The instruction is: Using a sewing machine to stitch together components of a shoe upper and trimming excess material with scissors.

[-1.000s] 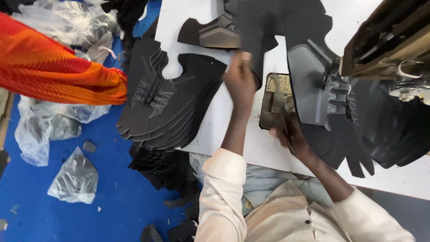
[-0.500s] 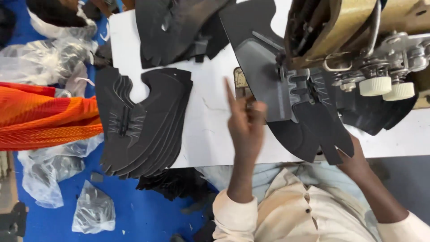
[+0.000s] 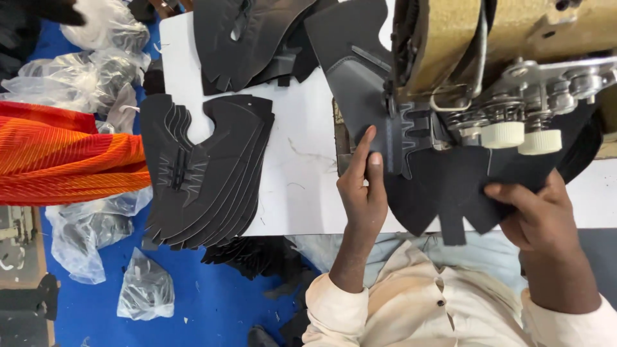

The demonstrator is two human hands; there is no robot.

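White table [image 3: 302, 193], blue floor, stack of cut uppers [image 3: 205, 170] at left. Upper [image 3: 437, 186] lying under sewing machine [image 3: 463, 58]. Left hand [image 3: 364, 189] flat, fingers pressing it; right hand [image 3: 536, 215] pinching edge. Step: lining up for stitching, prob. Next needs steady feed, fingers off needle.
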